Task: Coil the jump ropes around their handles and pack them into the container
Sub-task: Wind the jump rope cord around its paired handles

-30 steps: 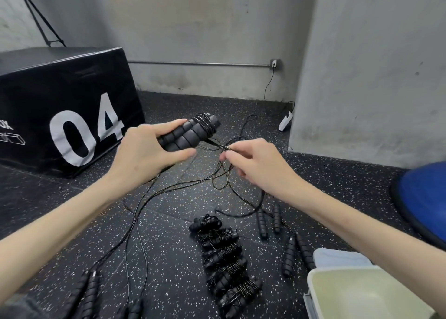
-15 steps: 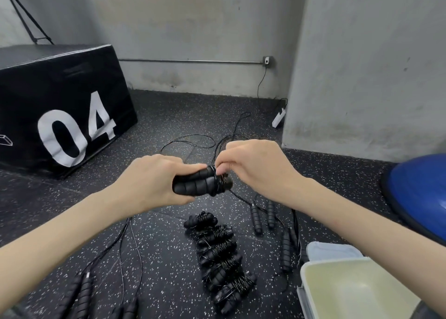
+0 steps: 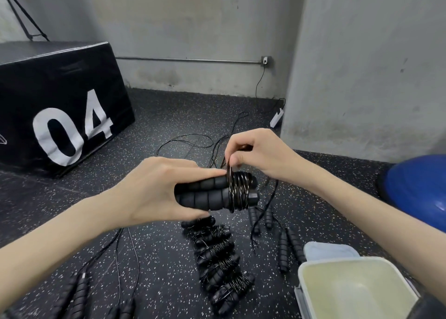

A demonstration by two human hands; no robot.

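My left hand (image 3: pixel 154 190) grips a pair of black ribbed jump rope handles (image 3: pixel 205 194), held side by side and pointing right. Thin black rope (image 3: pixel 239 190) is coiled several times round their right end. My right hand (image 3: pixel 255 154) pinches the rope just above the coil. The loose rope tail (image 3: pixel 263 217) hangs down to the floor. Several coiled rope bundles (image 3: pixel 217 258) lie in a row on the floor below my hands. An open pale container (image 3: pixel 311 268) stands at the bottom right, with nothing visible inside.
Uncoiled ropes with black handles (image 3: pixel 287 246) lie by the container, and more handles (image 3: pixel 74 294) at the bottom left. A pale blue lid (image 3: pixel 330 252) lies behind the container. A black box marked 04 (image 3: pixel 60 106) stands left, a blue dome (image 3: pixel 420 188) right, a grey pillar (image 3: pixel 362 65) behind.
My hands and the handles dropped from chest height to lower in the view. More turns of rope sit round the handle ends, and my right hand moved from beside the coil to above it.
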